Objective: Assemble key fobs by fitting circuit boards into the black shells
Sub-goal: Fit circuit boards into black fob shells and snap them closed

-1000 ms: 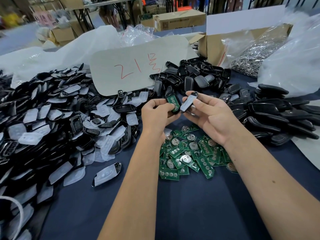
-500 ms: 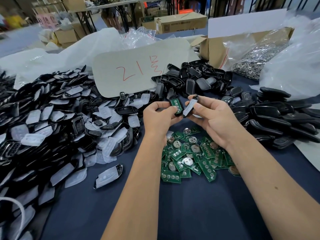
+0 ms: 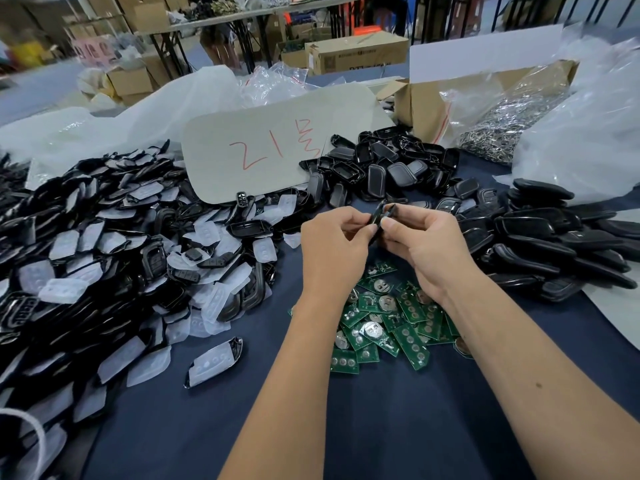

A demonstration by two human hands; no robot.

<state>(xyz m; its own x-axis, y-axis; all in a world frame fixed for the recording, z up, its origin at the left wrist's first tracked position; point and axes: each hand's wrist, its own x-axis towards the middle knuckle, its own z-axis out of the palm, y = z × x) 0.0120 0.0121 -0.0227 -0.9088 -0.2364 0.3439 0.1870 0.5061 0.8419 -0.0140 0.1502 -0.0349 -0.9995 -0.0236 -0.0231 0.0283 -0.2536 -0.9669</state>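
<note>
My left hand [image 3: 332, 251] and my right hand [image 3: 426, 247] meet above the table and both pinch one black key fob shell [image 3: 380, 216] held on edge between the fingertips. The circuit board seen in my left hand earlier is hidden now between the fingers and the shell. Below my hands lies a heap of green circuit boards [image 3: 384, 323] with round battery holders. A big pile of black shells with white rubber pads [image 3: 114, 258] covers the left of the table.
More black shell halves [image 3: 388, 168] are heaped behind my hands, and closed black fobs [image 3: 554, 244] lie at the right. A grey card with red writing [image 3: 273, 147] leans at the back. A cardboard box with a bag of metal rings [image 3: 502, 123] stands at back right.
My hands have come together. The green board in my left hand and the shell in my right hand were apart; now they are pressed into one piece between both hands.
</note>
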